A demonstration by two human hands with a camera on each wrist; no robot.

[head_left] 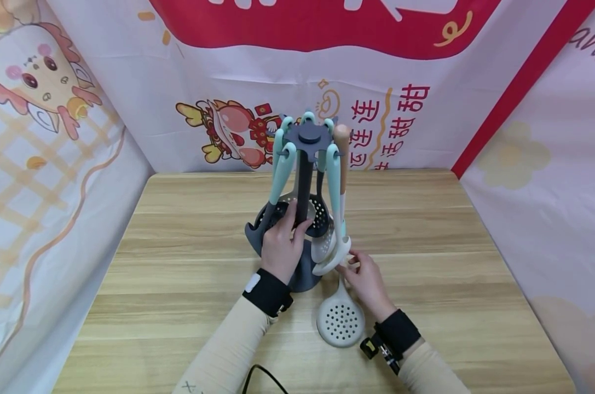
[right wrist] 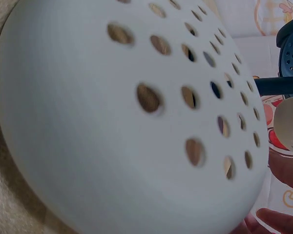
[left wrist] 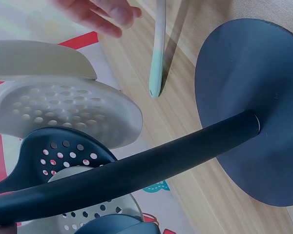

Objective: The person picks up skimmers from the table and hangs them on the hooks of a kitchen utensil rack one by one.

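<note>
My left hand (head_left: 282,246) grips the dark upright post (head_left: 304,189) of a utensil rack, low among the hanging tools. Its round base (left wrist: 249,68) looks tilted in the left wrist view. On the table in front lies a pale skimmer (head_left: 340,322), perforated head toward me; its mint-tipped handle (left wrist: 157,73) points back. My right hand (head_left: 368,279) is just right of that handle, fingers loosely bent. The left wrist view shows a gap between those fingers (left wrist: 115,14) and the handle. The skimmer's head (right wrist: 88,122) fills much of the right wrist view.
Mint-handled tools hang from the rack's top (head_left: 309,135), among them a white ladle (head_left: 335,260), a dark slotted spoon (head_left: 319,219) and one tool with a wooden handle (head_left: 342,158). A black cable (head_left: 260,368) lies at the front of the wooden table (head_left: 179,262). Printed cloth hangs behind.
</note>
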